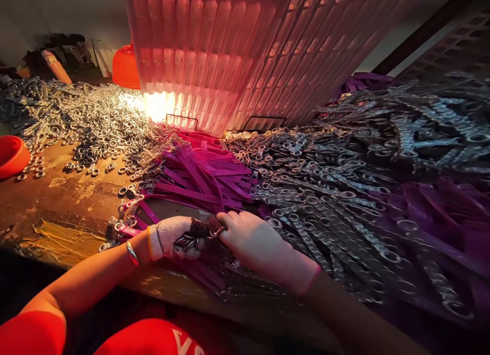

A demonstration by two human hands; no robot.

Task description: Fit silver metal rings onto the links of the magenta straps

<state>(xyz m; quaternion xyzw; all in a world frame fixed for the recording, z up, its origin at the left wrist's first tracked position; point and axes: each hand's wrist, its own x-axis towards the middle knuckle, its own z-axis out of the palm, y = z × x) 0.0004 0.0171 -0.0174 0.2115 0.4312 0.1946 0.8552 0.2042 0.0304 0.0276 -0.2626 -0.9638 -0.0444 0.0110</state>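
My left hand, in a white knit glove with dark fingertips, is closed at the front of the workbench. What lies inside its fingers is hidden. Right against it, my right hand in a pale glove pinches a small metal ring between thumb and fingers. Just beyond both hands lies a heap of flat purple straps, several with metal rings at their ends. More purple strap ends hang below my hands near the front edge.
Loose metal rings are piled at the left, beside an orange-red bowl. Metal chains with end rings cover the right side. A red lamp and ribbed translucent panels stand behind. Yellow strands lie front left.
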